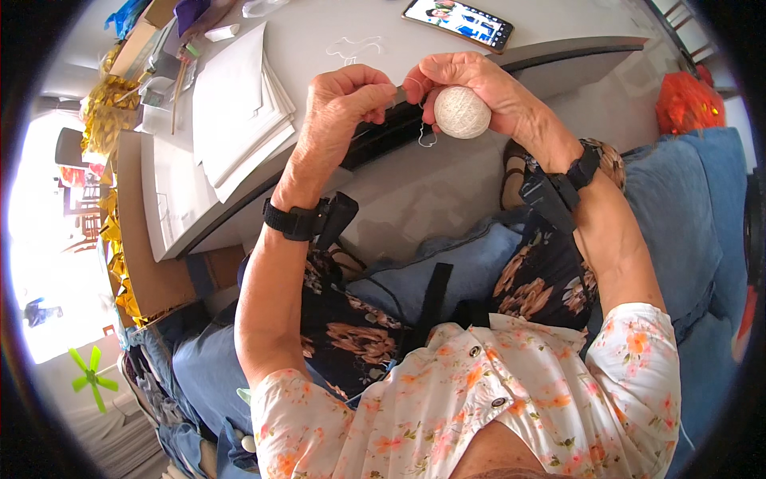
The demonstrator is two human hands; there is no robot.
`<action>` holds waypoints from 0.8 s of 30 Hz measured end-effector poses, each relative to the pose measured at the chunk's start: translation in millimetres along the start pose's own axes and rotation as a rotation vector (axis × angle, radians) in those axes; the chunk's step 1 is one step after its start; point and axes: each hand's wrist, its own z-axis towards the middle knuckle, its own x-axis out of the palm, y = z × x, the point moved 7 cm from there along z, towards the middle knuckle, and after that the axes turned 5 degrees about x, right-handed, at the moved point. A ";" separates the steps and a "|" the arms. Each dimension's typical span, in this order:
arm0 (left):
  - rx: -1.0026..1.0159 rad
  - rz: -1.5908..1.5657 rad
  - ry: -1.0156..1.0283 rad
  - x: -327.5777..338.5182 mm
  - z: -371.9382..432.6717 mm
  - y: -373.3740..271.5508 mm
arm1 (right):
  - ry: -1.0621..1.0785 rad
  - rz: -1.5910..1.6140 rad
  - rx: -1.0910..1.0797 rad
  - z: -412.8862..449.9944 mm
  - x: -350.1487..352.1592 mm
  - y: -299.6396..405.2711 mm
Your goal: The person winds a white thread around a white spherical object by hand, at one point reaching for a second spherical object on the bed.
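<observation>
A round ball of off-white yarn (462, 112) rests in my right hand (479, 78), against the palm and curled fingers. A thin strand (423, 135) dangles in a loose curl below those fingertips. My left hand (350, 99) is just to the left, its thumb and forefinger pinched together on a fine thread. Part of that thread shows between the two hands, but its full path is hard to follow. Both hands are raised over the table's front edge. More loose white thread (353, 48) lies on the tabletop beyond my left hand.
A stack of white paper (239, 120) covers the table's left part. A smartphone (458, 23) with a lit screen lies at the back. A cardboard box (149, 221) with gold foil stands at the left, and a red plastic bag (688, 103) sits at the far right.
</observation>
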 end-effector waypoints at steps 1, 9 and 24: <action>0.001 -0.002 0.003 -2.0 0.7 0.9 | -0.004 -0.001 0.000 -0.6 -0.5 0.9; -0.130 0.313 -0.157 -33.9 3.7 15.4 | -0.112 0.018 -0.003 -2.2 -12.5 5.3; -0.018 1.029 0.053 -19.8 -18.7 15.2 | -0.103 0.274 -0.019 1.3 -30.1 -1.9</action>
